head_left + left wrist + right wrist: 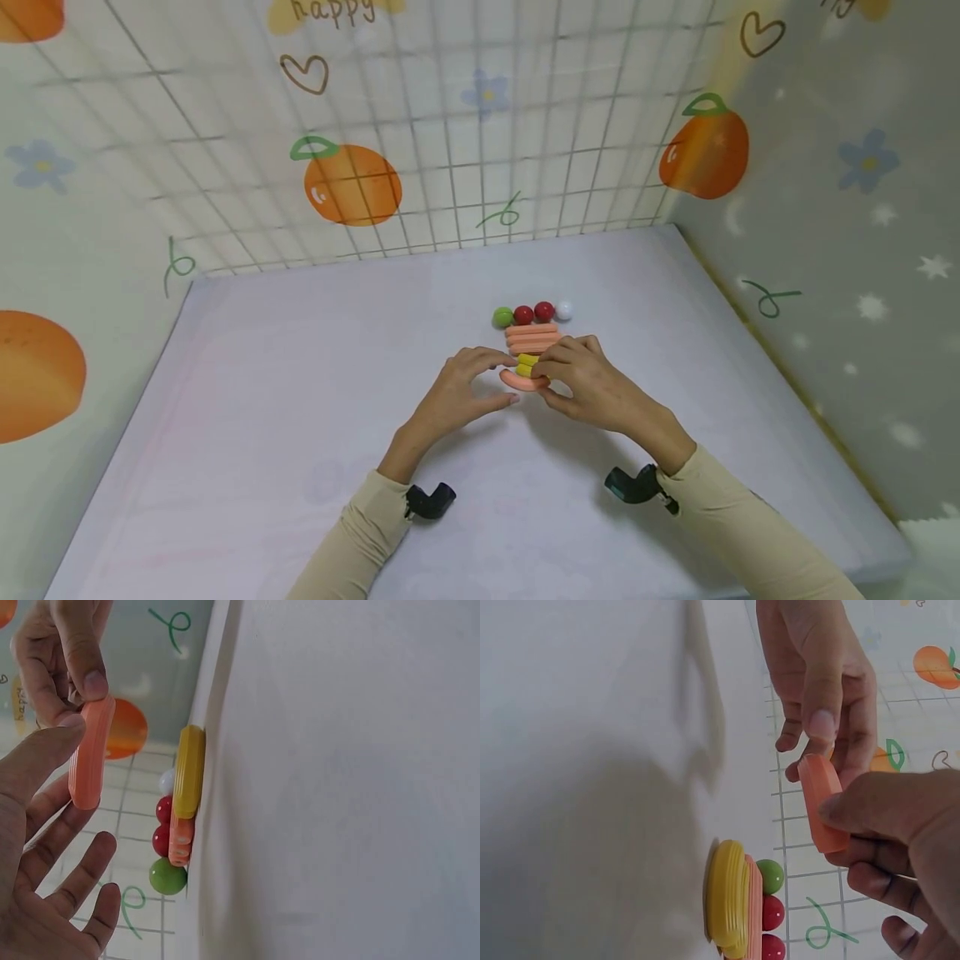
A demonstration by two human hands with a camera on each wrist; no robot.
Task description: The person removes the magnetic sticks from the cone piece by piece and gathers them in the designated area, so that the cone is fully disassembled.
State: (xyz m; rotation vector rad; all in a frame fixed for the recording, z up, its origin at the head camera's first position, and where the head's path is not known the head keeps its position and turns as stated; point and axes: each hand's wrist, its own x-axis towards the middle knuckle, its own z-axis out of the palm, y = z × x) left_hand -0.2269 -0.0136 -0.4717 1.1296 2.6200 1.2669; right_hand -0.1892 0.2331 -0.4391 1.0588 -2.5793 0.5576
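A curved, ribbed salmon-coloured piece (522, 381) is held above the table. My right hand (600, 385) pinches one end of it; in the right wrist view the thumb lies on the face of the piece (822, 796). My left hand (457, 390) is spread around the other end, thumb and index finger apart; whether it touches the piece I cannot tell. Beyond the hands lie yellow ribbed curved pieces (727, 896), partly covered by the right fingers in the head view. Behind these, several salmon-coloured pieces (532, 337) lie side by side.
At the back of the group sit a green ball (502, 317), two red balls (543, 312) and a white ball (564, 310) in a row. A pale cloth covers the table (300, 400). Printed curtains (450, 142) with oranges and grid lines stand around it.
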